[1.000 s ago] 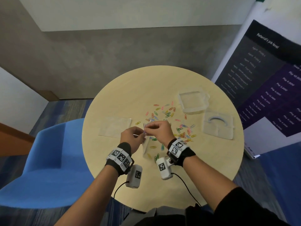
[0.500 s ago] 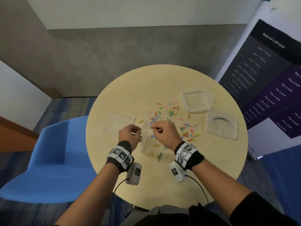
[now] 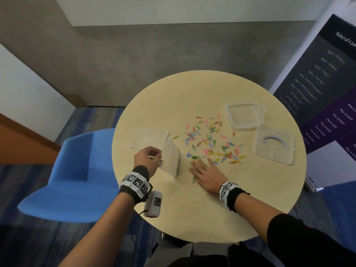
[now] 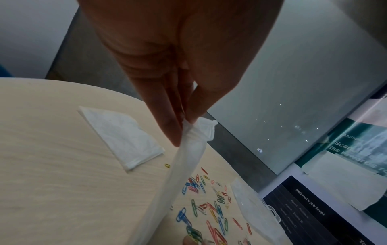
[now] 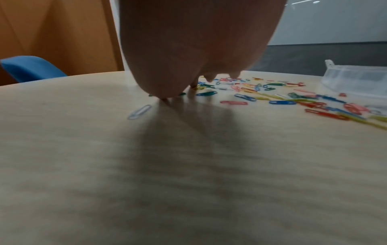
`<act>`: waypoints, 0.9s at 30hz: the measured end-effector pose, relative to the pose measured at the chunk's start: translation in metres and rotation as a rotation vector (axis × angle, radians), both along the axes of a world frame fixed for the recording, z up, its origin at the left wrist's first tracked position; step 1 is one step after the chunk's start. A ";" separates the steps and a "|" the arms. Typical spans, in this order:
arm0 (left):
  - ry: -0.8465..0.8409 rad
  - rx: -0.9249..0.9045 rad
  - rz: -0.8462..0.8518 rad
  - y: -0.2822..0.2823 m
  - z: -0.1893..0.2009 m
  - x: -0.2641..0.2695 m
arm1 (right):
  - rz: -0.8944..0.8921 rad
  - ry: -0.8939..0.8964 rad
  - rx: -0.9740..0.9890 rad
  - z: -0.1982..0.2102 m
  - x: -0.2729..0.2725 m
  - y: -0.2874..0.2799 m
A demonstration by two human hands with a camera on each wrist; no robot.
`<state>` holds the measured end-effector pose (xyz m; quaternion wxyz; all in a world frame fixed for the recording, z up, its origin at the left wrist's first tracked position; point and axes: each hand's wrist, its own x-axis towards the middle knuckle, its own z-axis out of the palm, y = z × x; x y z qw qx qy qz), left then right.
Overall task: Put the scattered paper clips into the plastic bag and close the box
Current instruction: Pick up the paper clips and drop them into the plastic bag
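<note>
The limp clear plastic bag (image 3: 170,158) is pinched at its rim by the left hand (image 3: 147,159), while light, slippery coloured paper clips (image 3: 210,143) are best raked by the flat, spread right hand (image 3: 207,173)

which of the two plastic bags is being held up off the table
The plastic bag pinched by the left hand; the other bag lies flat farther back.

light: even, soft overhead | shadow: under right hand (image 5: 199,41) | blur: wrist views | edges: wide-angle warped
</note>
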<state>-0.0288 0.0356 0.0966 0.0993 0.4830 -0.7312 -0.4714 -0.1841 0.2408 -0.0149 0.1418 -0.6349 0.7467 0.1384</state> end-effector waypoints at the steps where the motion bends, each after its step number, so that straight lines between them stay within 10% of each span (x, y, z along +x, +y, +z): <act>1: -0.003 0.002 -0.001 0.001 0.000 0.001 | -0.024 -0.007 0.018 0.001 -0.002 0.000; 11: 0.038 0.012 0.016 0.010 0.003 -0.002 | -0.142 -0.169 -0.263 0.000 0.008 0.023; 27: 0.009 0.011 -0.063 0.012 0.006 -0.012 | -0.213 0.037 -0.073 0.011 0.074 0.002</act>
